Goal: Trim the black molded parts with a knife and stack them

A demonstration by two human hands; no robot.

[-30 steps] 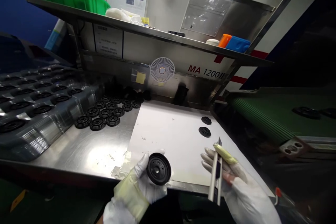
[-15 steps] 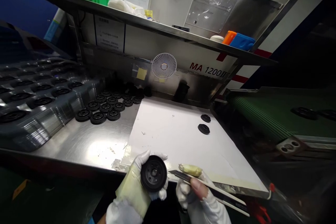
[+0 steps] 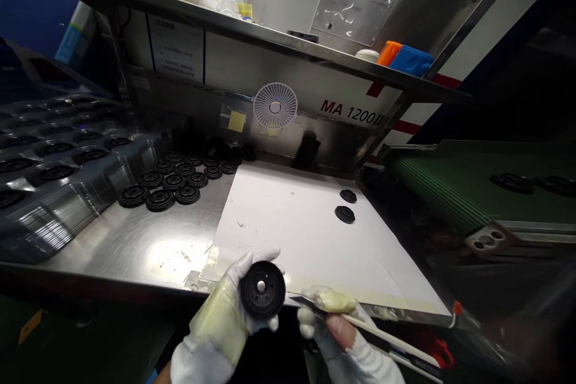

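Note:
In my gloved left hand (image 3: 229, 306) is a round black wheel-like part (image 3: 263, 306), its recessed face with a central hole turned up toward me. The fingers wrap around its rim from behind. My right hand (image 3: 335, 324), gloved with the thumb tip bare, grips a utility knife (image 3: 373, 333) with a pale handle. Its dark blade points left and ends just short of the part's right edge. Both hands are over the front edge of the bench. Two more black parts (image 3: 345, 214) lie on the white sheet (image 3: 279, 222) beyond them.
Several black parts (image 3: 174, 182) stand grouped on the metal bench (image 3: 121, 234) at left, beside stacked clear trays (image 3: 54, 216) holding more. A small fan (image 3: 275, 106) is at the back, under a shelf (image 3: 252, 33). At right runs a green conveyor (image 3: 454, 192) with black parts on it.
The whole view has shifted slightly. The part in my left hand has tilted a little, so its central hole now shows bright. The knife has stayed close to its right side.

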